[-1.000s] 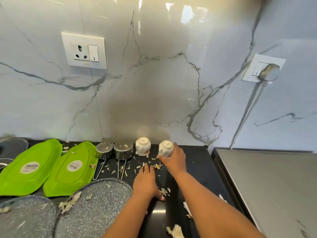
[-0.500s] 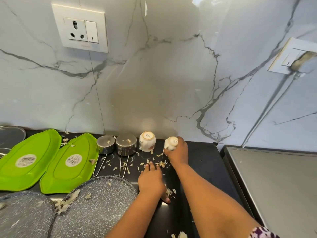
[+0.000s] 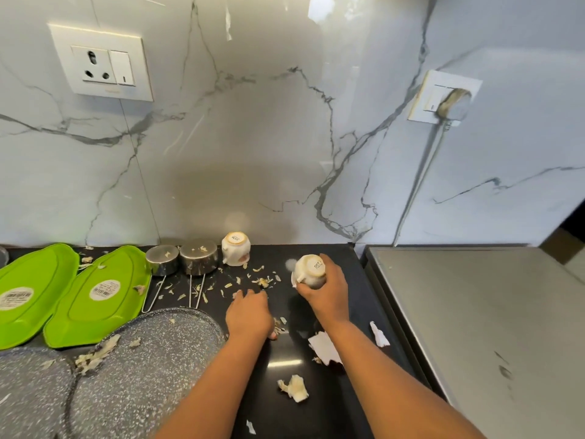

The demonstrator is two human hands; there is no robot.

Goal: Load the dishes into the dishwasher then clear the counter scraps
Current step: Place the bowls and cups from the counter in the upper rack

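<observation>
A right hand (image 3: 326, 288) is gripping an upturned white cup (image 3: 309, 270) over the black counter (image 3: 319, 407), at one o'clock from the left hand (image 3: 250, 315).
The cup's sticker is showing blurred print; the left hand is lying flat, relaxed, fingertips hard to make out among the scraps (image 3: 262, 282).

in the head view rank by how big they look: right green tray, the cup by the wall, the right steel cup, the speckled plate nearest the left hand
1. speckled plate, though it lies nearest the camera
2. green tray
3. steel cup
4. cup by the wall, close to the steel cup in size, so that order is unsure
</observation>
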